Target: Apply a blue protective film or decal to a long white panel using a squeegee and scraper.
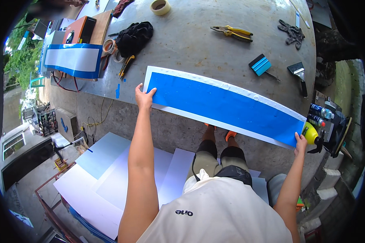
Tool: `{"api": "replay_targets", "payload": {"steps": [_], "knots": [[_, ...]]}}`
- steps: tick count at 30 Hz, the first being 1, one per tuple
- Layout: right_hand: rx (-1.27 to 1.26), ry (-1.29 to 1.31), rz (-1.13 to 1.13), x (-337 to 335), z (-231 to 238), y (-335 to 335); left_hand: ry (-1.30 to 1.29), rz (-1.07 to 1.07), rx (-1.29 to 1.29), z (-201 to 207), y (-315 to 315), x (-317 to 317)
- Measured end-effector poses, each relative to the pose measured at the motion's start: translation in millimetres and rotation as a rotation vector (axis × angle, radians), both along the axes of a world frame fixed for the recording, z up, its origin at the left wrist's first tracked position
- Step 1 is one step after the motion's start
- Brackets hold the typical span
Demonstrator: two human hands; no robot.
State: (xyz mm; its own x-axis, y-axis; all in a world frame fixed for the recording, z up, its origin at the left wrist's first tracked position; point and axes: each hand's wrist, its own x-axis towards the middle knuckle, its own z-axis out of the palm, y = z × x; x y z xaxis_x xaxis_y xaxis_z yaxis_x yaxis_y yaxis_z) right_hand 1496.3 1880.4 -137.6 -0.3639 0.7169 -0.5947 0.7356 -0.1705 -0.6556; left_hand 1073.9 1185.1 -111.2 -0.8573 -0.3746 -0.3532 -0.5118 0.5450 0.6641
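A long white sheet with a broad blue panel spans between my two hands, slanting down to the right across the table's front edge. My left hand grips its left end, thumb on the blue face and fingers behind the edge. At the lower right corner, my right hand pinches the sheet with the thumb on top. Small bumps or bubbles show along the white upper border. Just beyond my right hand is a yellow-green spray bottle with a black nozzle.
The metal table holds yellow-handled pliers, a blue-and-black squeegee, a scraper, a grey glove, a utility knife, black cloth and a tape roll. Large pale sheets lie behind me at left.
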Motion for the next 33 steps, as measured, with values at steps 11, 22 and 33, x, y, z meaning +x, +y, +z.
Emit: {"api": "replay_targets", "payload": {"steps": [11, 22, 33], "knots": [[-0.008, -0.009, -0.042, -3, 1, 2, -0.009, 0.0, -0.004, 4, 14, -6], [0.145, -0.091, 0.036, -17, 10, -19, 0.064, -0.041, 0.215, -32, -29, -13], [0.043, -0.082, -0.095, -33, 35, -29, -0.012, -0.054, 0.181, -28, -25, -15]]}}
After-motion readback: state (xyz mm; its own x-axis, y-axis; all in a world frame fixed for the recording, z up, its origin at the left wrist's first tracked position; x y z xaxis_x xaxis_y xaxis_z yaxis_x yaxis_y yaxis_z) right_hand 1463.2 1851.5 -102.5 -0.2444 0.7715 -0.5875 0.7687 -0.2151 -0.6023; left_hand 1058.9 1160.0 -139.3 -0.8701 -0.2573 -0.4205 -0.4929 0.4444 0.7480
